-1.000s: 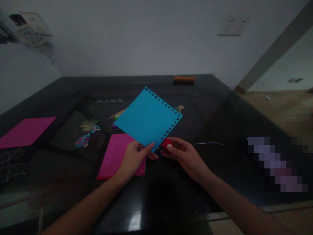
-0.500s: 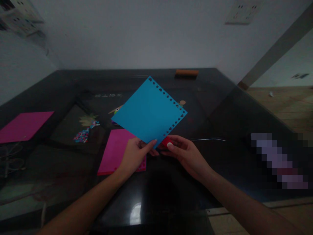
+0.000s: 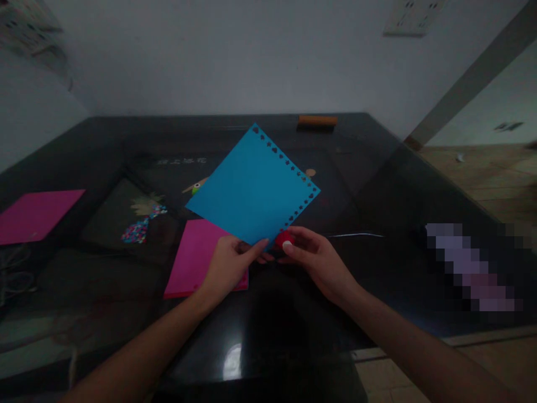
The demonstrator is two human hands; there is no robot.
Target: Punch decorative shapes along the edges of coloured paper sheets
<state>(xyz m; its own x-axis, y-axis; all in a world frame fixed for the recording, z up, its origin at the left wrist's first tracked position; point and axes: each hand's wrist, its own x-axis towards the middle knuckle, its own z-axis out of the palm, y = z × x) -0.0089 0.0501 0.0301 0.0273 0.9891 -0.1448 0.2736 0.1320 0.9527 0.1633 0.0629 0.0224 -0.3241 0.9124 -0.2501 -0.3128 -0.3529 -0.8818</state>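
A blue sheet of paper (image 3: pixel 251 190) is held up with one corner toward me; small punched shapes run along its two right-hand edges. My left hand (image 3: pixel 232 260) pinches that near corner between thumb and fingers. A red craft punch (image 3: pixel 286 240) sits in my right hand (image 3: pixel 321 257), thumb on its white button, against the lower right edge of the sheet. Under and beside my left hand lies a stack of pink paper (image 3: pixel 193 252) on the dark table. How far the paper's edge reaches into the punch is hidden.
Another pink sheet (image 3: pixel 39 215) lies at the left, with a heap of coloured confetti (image 3: pixel 138 229) nearer the middle. A brown roll (image 3: pixel 318 121) rests at the table's back edge. A thin silvery strip (image 3: pixel 356 235) lies right of my right hand.
The punch has shifted slightly up along the paper's lower right edge and now overlaps it. My left hand keeps its pinch. The whole view has shifted a little.
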